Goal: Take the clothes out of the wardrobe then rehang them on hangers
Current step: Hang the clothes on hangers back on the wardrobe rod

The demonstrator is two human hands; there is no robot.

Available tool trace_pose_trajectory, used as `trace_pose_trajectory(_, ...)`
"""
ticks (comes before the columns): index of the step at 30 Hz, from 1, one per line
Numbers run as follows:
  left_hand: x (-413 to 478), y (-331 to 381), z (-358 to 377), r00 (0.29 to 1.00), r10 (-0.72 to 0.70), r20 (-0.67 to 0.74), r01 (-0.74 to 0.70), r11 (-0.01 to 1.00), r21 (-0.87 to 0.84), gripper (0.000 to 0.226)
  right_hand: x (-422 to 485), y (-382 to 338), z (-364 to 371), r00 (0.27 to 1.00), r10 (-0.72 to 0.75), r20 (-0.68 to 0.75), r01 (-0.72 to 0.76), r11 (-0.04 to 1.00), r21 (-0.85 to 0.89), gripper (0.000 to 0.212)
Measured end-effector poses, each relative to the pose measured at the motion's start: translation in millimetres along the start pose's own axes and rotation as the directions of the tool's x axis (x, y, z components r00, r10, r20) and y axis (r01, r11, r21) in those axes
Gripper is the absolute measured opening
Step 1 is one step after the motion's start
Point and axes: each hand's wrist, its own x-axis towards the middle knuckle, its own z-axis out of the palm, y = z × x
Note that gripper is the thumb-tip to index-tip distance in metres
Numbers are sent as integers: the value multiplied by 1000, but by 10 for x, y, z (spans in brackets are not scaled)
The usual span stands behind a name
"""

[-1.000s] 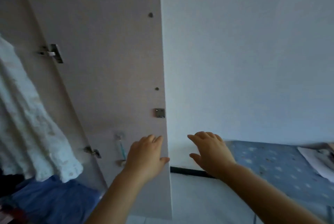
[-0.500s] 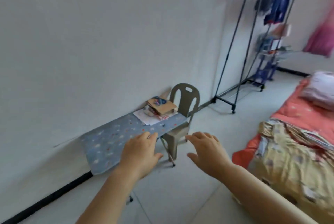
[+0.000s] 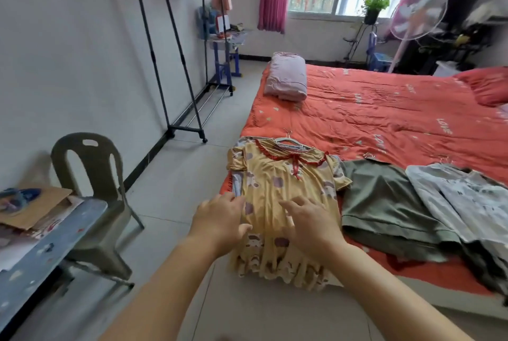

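While over dress (image 3: 277, 175), hands (image 3: 264, 222) open, empty.

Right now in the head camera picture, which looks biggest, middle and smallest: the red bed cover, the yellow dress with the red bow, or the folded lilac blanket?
1. Red bed cover, largest.
2. Yellow dress with the red bow.
3. Folded lilac blanket, smallest, though it lies farther away, so this is less sure.
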Motion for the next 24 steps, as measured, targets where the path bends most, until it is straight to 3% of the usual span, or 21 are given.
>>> trace_pose_trajectory(10, 2016, -137, 251, 978, 172, 115, -175, 984, 17, 59, 1438, 828, 100, 975, 218, 43, -218, 976, -2, 54)
trace_pose_trajectory(24, 4230, -161, 565, 966, 178, 186, -178, 984, -18, 48, 3445, 2025, 280, 954, 248, 171, -259, 965, 44, 48)
